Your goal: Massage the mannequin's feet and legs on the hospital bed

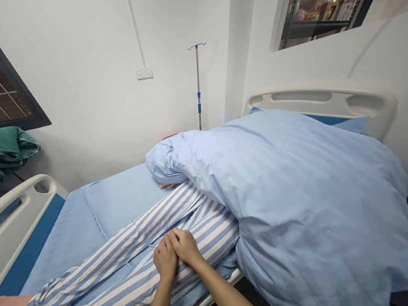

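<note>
Though creased, striped trousers [215,232] (fisted hands [164,258] [185,246] atop)

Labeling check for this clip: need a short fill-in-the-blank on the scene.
The left hand and right hand rest on trousers patterned with blue and white ____. The duvet is plain light ____. The bundled cloth beyond the footboard is mostly ____.

Missing words: stripes; blue; green.
</note>
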A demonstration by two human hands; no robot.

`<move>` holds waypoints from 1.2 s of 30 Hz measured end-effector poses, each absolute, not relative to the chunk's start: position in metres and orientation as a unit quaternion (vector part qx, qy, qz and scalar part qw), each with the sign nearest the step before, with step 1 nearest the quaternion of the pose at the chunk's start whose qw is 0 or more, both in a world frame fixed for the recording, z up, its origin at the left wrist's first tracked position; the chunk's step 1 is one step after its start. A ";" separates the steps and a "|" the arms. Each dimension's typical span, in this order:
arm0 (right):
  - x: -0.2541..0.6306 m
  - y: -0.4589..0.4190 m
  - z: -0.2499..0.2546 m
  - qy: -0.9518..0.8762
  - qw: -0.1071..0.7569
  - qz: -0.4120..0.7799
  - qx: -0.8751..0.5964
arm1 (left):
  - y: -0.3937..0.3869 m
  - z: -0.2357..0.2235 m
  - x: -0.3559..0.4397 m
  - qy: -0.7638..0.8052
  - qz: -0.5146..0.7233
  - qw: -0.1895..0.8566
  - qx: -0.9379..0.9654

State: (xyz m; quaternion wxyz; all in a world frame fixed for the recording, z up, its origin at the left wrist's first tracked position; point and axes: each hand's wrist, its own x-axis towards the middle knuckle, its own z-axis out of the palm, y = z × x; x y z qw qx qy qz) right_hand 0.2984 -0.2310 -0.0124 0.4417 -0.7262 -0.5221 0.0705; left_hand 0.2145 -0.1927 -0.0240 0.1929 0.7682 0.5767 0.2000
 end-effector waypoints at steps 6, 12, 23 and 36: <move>0.300 -0.229 -0.014 -0.497 0.491 0.104 -0.708 | -0.189 -0.018 0.227 0.530 0.324 0.343 0.705; 0.303 -0.227 -0.017 -0.467 0.551 0.126 -0.681 | -0.193 -0.029 0.239 0.507 0.335 0.324 0.725; 0.326 -0.235 -0.008 -0.518 0.428 0.028 -0.740 | -0.203 -0.022 0.244 0.546 0.199 0.224 0.782; 0.335 -0.241 -0.015 -0.481 0.464 0.033 -0.743 | -0.205 -0.010 0.263 0.480 0.395 0.412 0.666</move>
